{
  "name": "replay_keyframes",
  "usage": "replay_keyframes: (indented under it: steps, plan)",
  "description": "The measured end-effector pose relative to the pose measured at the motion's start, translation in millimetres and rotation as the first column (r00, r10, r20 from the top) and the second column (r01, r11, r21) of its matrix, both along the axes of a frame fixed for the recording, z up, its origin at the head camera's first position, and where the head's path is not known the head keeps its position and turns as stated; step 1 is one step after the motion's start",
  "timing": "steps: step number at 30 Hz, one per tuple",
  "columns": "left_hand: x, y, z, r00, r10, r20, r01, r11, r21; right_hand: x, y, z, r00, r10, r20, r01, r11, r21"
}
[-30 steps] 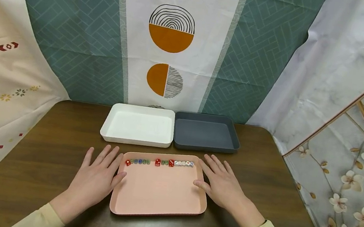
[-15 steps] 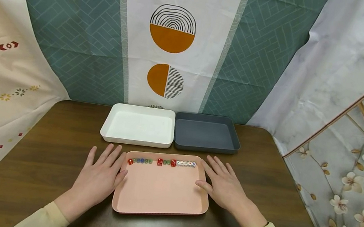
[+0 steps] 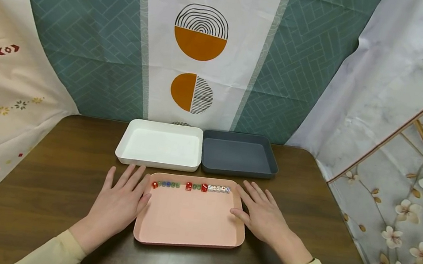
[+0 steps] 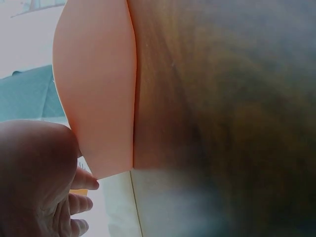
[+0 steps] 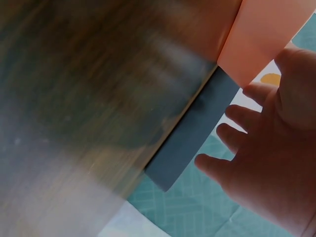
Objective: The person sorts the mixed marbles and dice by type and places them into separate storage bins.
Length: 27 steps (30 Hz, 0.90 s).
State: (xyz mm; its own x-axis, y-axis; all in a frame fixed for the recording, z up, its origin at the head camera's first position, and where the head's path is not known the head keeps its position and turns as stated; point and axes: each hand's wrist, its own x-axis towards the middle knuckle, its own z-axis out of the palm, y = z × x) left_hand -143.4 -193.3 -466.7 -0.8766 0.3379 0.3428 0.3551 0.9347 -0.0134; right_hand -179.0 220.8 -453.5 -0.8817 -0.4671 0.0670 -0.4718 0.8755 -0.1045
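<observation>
Between both hands a pink tray (image 3: pixel 190 223) lies on the table. Along its far side runs a row of dice: a red die (image 3: pixel 154 184) at the left end, small green and blue ones, larger red dice (image 3: pixel 188 186), then white dice (image 3: pixel 218 189) at the right. At the tray's left side my left hand (image 3: pixel 117 204) has its fingers spread, thumb over the rim. My right hand (image 3: pixel 266 217) mirrors it on the right side, thumb also over the rim. The tray's outer wall (image 4: pixel 98 89) fills part of the left wrist view.
Behind the pink tray stand a white tray (image 3: pixel 157 160) and, beside it on the right, a dark grey tray (image 3: pixel 239 167). The brown wooden table (image 3: pixel 58 165) ends at hanging patterned cloths (image 3: pixel 87 35) at the back and sides.
The pink tray with its dice has slid slightly right and away from me, turning a little straighter. Both hands have moved along with it, the left more visibly.
</observation>
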Motion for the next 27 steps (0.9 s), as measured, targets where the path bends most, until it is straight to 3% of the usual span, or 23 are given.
replay_keyframes:
  steps: [27]
  plan:
    - [-16.7, 14, -1.3, 1.0, -0.008, -0.013, 0.007, 0.999, -0.054, -11.6, 12, 4.6, 1.0, -0.007, 0.028, 0.007, 1.0, 0.004]
